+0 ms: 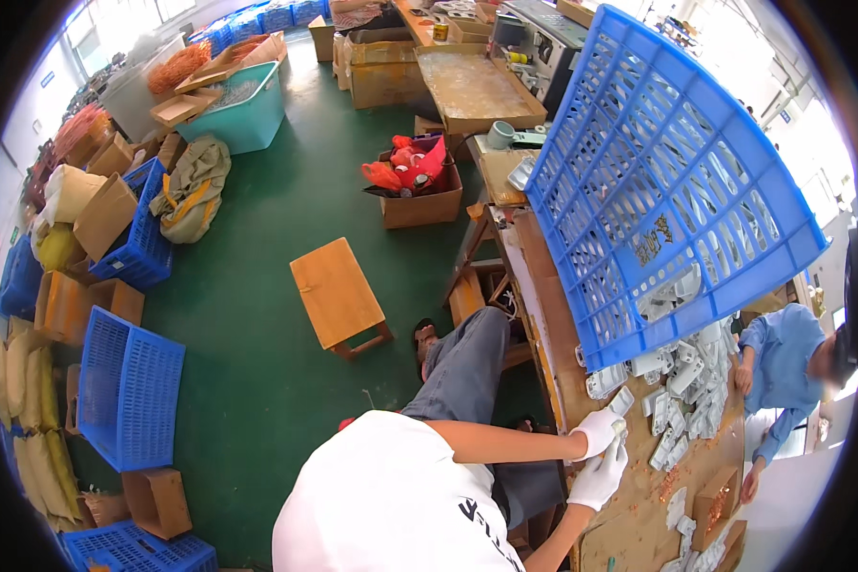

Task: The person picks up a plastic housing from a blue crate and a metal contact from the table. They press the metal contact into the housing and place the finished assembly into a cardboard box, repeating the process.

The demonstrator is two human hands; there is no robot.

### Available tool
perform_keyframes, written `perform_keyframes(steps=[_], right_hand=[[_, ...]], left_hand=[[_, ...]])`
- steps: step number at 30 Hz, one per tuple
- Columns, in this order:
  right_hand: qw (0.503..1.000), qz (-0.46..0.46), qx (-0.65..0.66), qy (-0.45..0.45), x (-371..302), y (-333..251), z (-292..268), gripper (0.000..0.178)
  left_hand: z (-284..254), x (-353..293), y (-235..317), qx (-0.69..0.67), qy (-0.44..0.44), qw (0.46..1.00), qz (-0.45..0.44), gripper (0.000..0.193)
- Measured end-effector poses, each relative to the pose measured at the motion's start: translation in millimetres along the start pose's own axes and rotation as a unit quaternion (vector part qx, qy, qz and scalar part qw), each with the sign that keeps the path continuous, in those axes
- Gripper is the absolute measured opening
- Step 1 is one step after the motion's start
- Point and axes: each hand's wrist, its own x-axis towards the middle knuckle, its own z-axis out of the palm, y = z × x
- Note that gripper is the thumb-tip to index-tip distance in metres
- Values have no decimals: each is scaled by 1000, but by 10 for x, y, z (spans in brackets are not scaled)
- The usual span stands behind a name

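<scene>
My left hand (599, 431) and my right hand (597, 479), both in white gloves, meet over the near edge of the workbench (629, 515). Their fingers are closed together around a small pale plastic part (620, 428), mostly hidden by the gloves. Just beyond the left fingertips is a white plastic housing (622, 400). A heap of similar white housings (682, 381) spreads over the bench past my hands. Above the heap, a large blue plastic crate (629, 181) stands tipped, with its open side toward the housings and more of them inside.
Across the bench, a person in a blue shirt (782, 353) reaches toward the heap. Small copper-coloured pieces (672, 484) lie near cardboard boxes (713, 505). A wooden stool (338, 291) stands on the green floor; blue crates (129, 386) and a carton with red bags (419, 195) are farther off.
</scene>
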Motion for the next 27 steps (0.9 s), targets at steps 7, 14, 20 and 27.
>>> perform_keyframes(steps=[7,14,20,27], right_hand=[[997,-43,26,-58,20,-14,-72,45],[1000,-7,-6,-27,4,72,148,38],[1000,-9,-13,-27,32,50,210,37],[1000,8,9,-21,60,6,250,37]], left_hand=[[25,3,-68,-12,-11,999,-37,22],[7,114,15,87,-44,995,-34,19],[-38,141,19,68,-27,995,-64,18],[-12,187,0,44,0,991,-126,19]])
